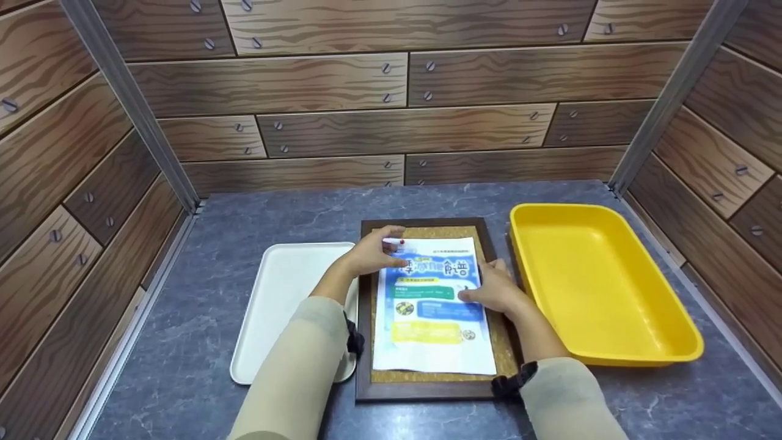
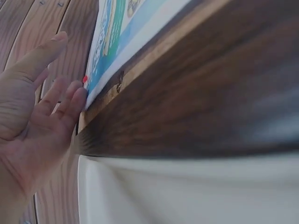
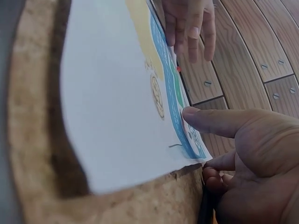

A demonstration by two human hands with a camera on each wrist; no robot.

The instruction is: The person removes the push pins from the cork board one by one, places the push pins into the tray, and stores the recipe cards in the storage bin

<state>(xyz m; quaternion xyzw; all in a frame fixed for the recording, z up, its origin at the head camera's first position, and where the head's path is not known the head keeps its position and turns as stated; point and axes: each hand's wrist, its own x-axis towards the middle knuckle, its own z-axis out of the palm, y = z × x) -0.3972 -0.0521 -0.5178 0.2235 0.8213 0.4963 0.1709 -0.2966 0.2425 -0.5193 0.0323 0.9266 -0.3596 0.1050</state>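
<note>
A printed sheet (image 1: 434,354) with blue, green and yellow panels lies over a cork board (image 1: 506,357) in a dark wooden frame (image 1: 421,391). A small red pin head (image 1: 402,242) shows at its top left corner. My left hand (image 1: 371,252) is there, fingertips right at the corner, thumb spread away from the loosely bent fingers (image 2: 70,105). At the sheet's upper right, my right hand (image 1: 498,290) holds the edge. Its thumb lies on the print, while its other fingers (image 3: 217,175) curl at the sheet's side. The sheet's lower part casts a shadow on the cork.
To the left of the frame stands a shallow white tray (image 1: 269,287), partly behind the left forearm. On the right is a deeper yellow tray (image 1: 611,287), close to the right forearm. Wood-patterned walls (image 1: 403,79) enclose the grey marbled table (image 1: 183,366) at the back and sides.
</note>
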